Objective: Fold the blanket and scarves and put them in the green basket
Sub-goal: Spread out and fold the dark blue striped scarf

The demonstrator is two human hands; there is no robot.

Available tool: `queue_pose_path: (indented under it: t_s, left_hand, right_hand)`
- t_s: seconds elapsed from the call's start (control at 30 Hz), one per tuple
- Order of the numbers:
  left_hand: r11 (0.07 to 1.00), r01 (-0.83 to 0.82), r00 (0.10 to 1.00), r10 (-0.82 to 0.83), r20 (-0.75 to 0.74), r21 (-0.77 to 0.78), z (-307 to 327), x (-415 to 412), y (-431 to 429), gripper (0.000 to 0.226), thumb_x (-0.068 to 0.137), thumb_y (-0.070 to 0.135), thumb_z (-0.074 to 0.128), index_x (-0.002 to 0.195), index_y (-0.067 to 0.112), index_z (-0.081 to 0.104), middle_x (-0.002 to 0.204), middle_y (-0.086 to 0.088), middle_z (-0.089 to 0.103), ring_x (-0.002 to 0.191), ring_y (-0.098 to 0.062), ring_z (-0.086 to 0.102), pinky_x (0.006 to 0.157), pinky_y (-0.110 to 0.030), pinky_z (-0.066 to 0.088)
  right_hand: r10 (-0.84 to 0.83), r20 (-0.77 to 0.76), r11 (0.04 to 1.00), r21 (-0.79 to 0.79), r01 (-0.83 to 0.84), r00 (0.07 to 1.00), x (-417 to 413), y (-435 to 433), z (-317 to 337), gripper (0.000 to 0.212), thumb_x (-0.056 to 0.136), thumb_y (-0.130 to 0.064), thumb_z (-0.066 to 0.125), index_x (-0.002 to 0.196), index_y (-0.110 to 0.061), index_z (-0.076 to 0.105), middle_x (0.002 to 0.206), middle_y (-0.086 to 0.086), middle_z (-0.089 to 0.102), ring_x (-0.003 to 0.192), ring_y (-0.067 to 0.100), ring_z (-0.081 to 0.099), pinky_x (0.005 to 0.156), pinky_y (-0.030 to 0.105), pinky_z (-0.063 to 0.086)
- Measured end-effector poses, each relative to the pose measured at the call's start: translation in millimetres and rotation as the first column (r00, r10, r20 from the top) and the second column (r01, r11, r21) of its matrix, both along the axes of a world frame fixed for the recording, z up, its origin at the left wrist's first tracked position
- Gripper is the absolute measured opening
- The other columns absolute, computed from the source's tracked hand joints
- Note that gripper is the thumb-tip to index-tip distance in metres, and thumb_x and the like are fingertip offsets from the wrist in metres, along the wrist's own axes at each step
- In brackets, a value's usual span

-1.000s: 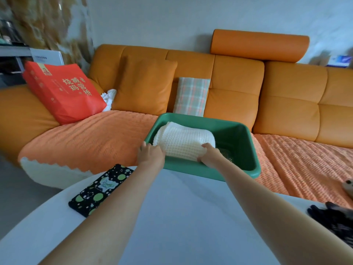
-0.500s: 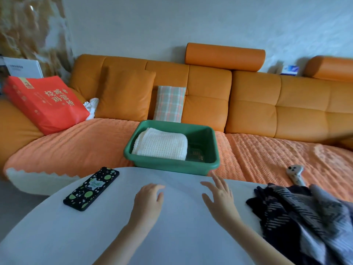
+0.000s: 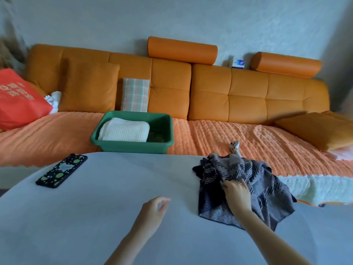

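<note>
The green basket [image 3: 107,139] stands on the sofa seat just beyond the table's far edge. A folded white blanket [image 3: 125,130] lies in its left half. A crumpled dark grey patterned scarf [image 3: 267,184] lies in a heap on the right side of the white table [image 3: 95,207]. My right hand [image 3: 236,192] rests on the scarf's left part, fingers curling into the fabric. My left hand [image 3: 152,211] hovers over the bare table left of the scarf, fingers relaxed and holding nothing.
A phone in a black dotted case [image 3: 62,170] lies on the table's left. The orange sofa [image 3: 229,96] carries a red bag [image 3: 17,100], cushions, a plaid pillow [image 3: 135,95] and a small game controller [image 3: 234,146] behind the scarf.
Both hands left the blanket in the basket and drew back over the table. My right hand then moved right onto the scarf; the view swung right.
</note>
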State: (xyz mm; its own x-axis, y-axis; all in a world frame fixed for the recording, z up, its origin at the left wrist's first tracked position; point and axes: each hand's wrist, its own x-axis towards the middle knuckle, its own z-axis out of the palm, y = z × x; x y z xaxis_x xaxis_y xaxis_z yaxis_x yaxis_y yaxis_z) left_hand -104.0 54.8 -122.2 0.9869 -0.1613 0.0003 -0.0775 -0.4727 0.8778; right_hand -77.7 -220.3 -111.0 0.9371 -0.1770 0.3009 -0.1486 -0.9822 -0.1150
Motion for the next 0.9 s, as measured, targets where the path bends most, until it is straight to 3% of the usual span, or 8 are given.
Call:
queue_pose_path:
  t_s: [0.1, 0.2, 0.33, 0.4, 0.5, 0.57, 0.73, 0.9]
  left_hand:
    - [0.995, -0.046, 0.997, 0.040, -0.072, -0.086, 3, -8, -3, 0.015, 0.092, 0.013, 0.053, 0.090, 0.026, 0.062, 0.100, 0.002, 0.069, 0.075, 0.017, 0.058, 0.069, -0.001, 0.039]
    - [0.950, -0.147, 0.974, 0.091, -0.206, -0.275, 10, -17, -6, 0.013, 0.095, 0.018, 0.048, 0.100, 0.017, 0.060, 0.103, -0.005, 0.067, 0.077, -0.001, 0.065, 0.067, -0.018, 0.046]
    - [0.862, -0.232, 0.919, 0.041, -0.393, -0.451, 19, -32, -13, 0.016, 0.096, 0.032, 0.046, 0.094, 0.023, 0.059, 0.096, 0.000, 0.065, 0.090, -0.018, 0.061, 0.068, -0.027, 0.048]
    - [0.938, -0.153, 0.930, 0.031, -0.366, -0.310, 9, -37, -13, 0.015, 0.093, 0.034, 0.051, 0.098, 0.021, 0.057, 0.099, 0.005, 0.060, 0.101, -0.017, 0.056, 0.073, -0.024, 0.043]
    - [0.977, -0.193, 0.931, 0.155, -0.330, -0.088, -16, -44, -5, 0.029, 0.085, 0.027, 0.064, 0.109, 0.013, 0.056, 0.105, -0.001, 0.060, 0.105, -0.022, 0.056, 0.081, -0.030, 0.042]
    - [0.948, -0.311, 0.920, 0.283, -0.271, -0.065, -25, -48, 3, 0.023, 0.078, 0.023, 0.068, 0.096, 0.009, 0.065, 0.093, -0.008, 0.067, 0.095, -0.026, 0.062, 0.073, -0.032, 0.043]
    - [0.872, -0.484, 0.874, 0.477, -0.096, -0.077, -25, -52, 41, 0.011, 0.084, 0.003, 0.062, 0.091, 0.011, 0.066, 0.091, -0.005, 0.066, 0.086, -0.018, 0.058, 0.074, -0.024, 0.037]
    - [0.845, -0.527, 0.850, 0.526, -0.042, -0.094, -27, -67, 94, 0.028, 0.086, -0.005, 0.057, 0.075, 0.021, 0.062, 0.075, 0.000, 0.066, 0.067, -0.015, 0.063, 0.056, -0.026, 0.051]
  right_hand:
    - [0.111, 0.210, 0.994, -0.027, -0.108, 0.971, -12, 23, 0, 0.012, 0.072, -0.007, 0.075, 0.070, -0.019, 0.070, 0.062, 0.000, 0.068, 0.063, 0.019, 0.067, 0.103, 0.040, 0.037]
    - [0.315, 0.335, 0.942, 0.004, -0.336, 0.888, -43, 63, 0, 0.012, 0.072, -0.014, 0.065, 0.074, -0.024, 0.070, 0.062, -0.004, 0.067, 0.059, 0.012, 0.065, 0.093, 0.041, 0.050]
    - [0.507, 0.112, 0.806, 0.289, -0.516, 0.855, -91, 113, -21, 0.012, 0.084, -0.031, 0.059, 0.095, -0.029, 0.061, 0.078, -0.006, 0.069, 0.070, 0.010, 0.062, 0.069, 0.024, 0.052]
    - [0.530, -0.069, 0.791, 0.400, -0.464, 0.845, -108, 127, -34, 0.026, 0.089, -0.043, 0.044, 0.113, -0.038, 0.055, 0.102, -0.008, 0.068, 0.091, 0.009, 0.061, 0.074, 0.027, 0.049]
    - [0.628, -0.117, 0.735, 0.413, -0.538, 0.769, -125, 136, -35, 0.052, 0.086, -0.059, 0.026, 0.119, -0.036, 0.059, 0.118, -0.011, 0.063, 0.113, 0.007, 0.055, 0.093, 0.016, 0.040]
    - [0.658, -0.182, 0.712, 0.467, -0.525, 0.730, -128, 136, -26, 0.061, 0.085, -0.070, 0.028, 0.122, -0.033, 0.061, 0.131, -0.015, 0.056, 0.124, -0.001, 0.046, 0.100, 0.011, 0.031]
    - [0.604, -0.170, 0.728, 0.515, -0.453, 0.779, -109, 129, -12, 0.083, 0.070, -0.076, 0.010, 0.122, -0.034, 0.059, 0.137, -0.022, 0.047, 0.124, -0.003, 0.044, 0.099, 0.020, 0.043]
    - [0.621, -0.113, 0.741, 0.406, -0.534, 0.776, -70, 155, -3, 0.061, 0.089, -0.059, 0.024, 0.124, -0.025, 0.059, 0.139, -0.010, 0.048, 0.131, 0.008, 0.040, 0.107, 0.026, 0.033]
